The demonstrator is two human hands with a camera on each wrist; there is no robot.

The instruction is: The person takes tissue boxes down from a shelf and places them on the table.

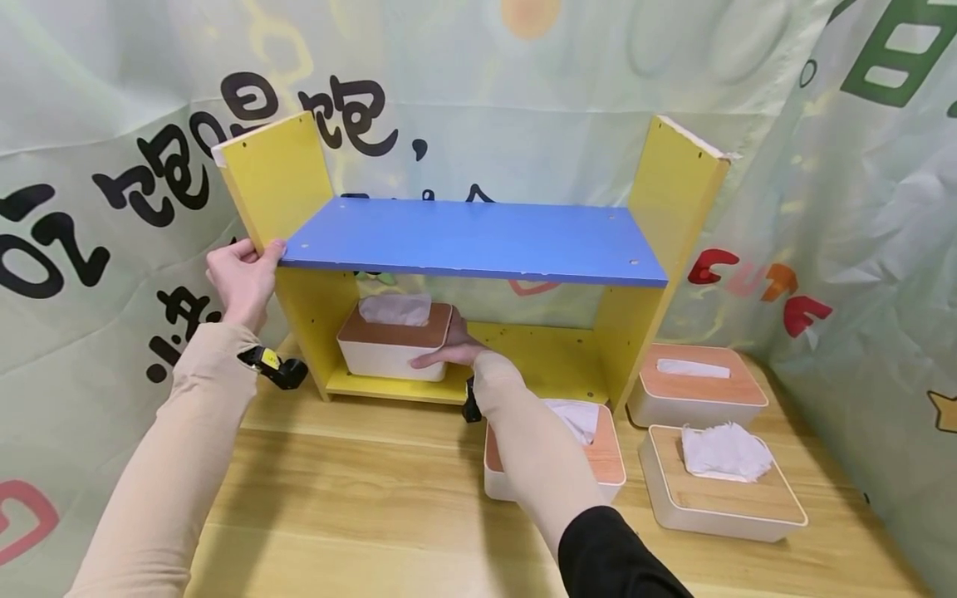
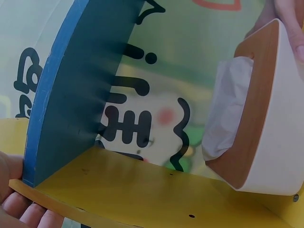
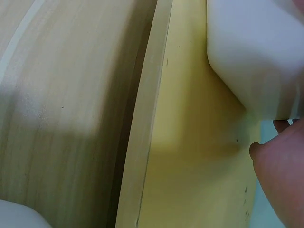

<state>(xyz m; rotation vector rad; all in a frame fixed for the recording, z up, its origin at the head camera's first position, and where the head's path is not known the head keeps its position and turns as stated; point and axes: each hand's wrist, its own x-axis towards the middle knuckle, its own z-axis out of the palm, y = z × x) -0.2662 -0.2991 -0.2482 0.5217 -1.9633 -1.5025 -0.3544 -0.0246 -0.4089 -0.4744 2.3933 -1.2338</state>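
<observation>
A tissue box [image 1: 389, 359] with a white body, wood-look lid and white tissue sits at the left end of the lower yellow board inside a small shelf [image 1: 486, 237]. My right hand [image 1: 458, 342] grips this box by its right end, thumb across the front and fingers towards the back. At the shelf's left side, my left hand [image 1: 242, 278] holds the yellow side panel where it meets the blue board. In the left wrist view, the left thumb is at the blue board's edge and the fingers [image 2: 33, 213] curl round the panel.
Another tissue box [image 1: 609, 453] stands on the wooden table [image 1: 336, 498] before the shelf, partly behind my right forearm. Two more tissue boxes, one farther back [image 1: 699, 403] and one nearer [image 1: 725, 498], stand at the right. A printed cloth [image 1: 478, 75] hangs behind.
</observation>
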